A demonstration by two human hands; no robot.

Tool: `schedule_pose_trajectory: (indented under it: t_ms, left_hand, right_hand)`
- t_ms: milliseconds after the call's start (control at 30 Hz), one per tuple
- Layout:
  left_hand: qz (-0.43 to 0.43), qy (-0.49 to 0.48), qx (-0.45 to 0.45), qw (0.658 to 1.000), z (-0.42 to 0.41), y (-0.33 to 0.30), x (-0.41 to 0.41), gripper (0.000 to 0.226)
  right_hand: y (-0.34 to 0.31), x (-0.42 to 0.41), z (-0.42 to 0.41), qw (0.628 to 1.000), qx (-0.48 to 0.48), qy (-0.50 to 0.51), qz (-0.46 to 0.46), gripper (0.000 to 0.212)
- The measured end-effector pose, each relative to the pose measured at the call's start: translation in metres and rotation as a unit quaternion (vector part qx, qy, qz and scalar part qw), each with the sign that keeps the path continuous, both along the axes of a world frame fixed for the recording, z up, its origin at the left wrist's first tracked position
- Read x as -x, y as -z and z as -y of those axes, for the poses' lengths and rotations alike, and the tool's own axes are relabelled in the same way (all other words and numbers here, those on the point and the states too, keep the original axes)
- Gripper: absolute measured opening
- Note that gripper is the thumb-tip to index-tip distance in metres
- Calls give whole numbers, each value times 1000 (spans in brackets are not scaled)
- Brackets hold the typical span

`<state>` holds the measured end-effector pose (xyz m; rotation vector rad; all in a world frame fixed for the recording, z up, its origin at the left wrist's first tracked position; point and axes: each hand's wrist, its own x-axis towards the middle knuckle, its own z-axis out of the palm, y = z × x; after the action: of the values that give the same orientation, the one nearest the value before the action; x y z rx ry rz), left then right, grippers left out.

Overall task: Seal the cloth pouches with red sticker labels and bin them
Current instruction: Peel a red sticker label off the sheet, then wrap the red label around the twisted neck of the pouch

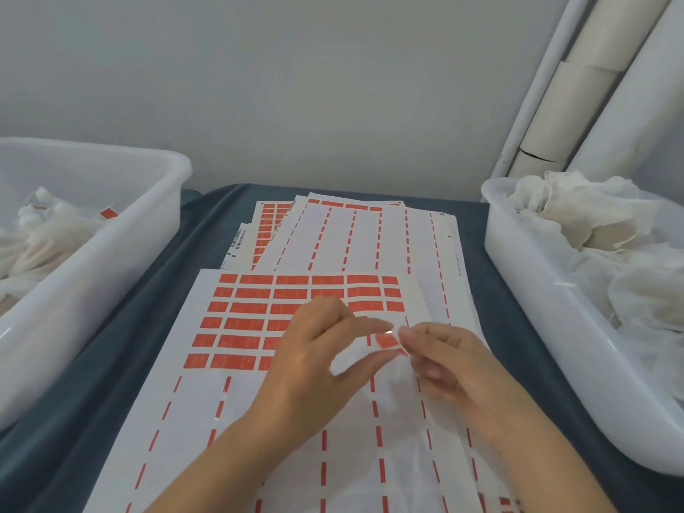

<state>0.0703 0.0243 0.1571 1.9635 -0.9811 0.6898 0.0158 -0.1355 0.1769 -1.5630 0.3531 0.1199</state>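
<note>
A white bin (111,231) at the table's (177,290) left edge holds cloth pouches (48,231), one showing a red label (109,214). On the dark blue cloth covering the table, a sticker sheet (237,327) lies at centre, six rows of red labels left on its far half and only red dashes on its near, peeled half. More sheets (351,235), mostly peeled, fan out behind it toward the wall. Above the front sheet's right side, the left hand (314,361) and the right hand (455,368) meet over a single sticker (386,342): the left's thumb and forefinger are curled close by its edge, and the right hand pinches it at the fingertips. At the table's right edge a second bin (555,312) is heaped with loose white pouches (592,224). Pale pipes (577,105) lean in the corner behind it.
</note>
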Motion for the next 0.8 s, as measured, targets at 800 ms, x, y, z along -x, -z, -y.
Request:
schedule_pose_trajectory:
  t_ms: [800]
  left_hand:
    - [52,55,-80,994,-4,-2,9,28]
  right_hand:
    - [-2,0,0,986,-33,52,155,60]
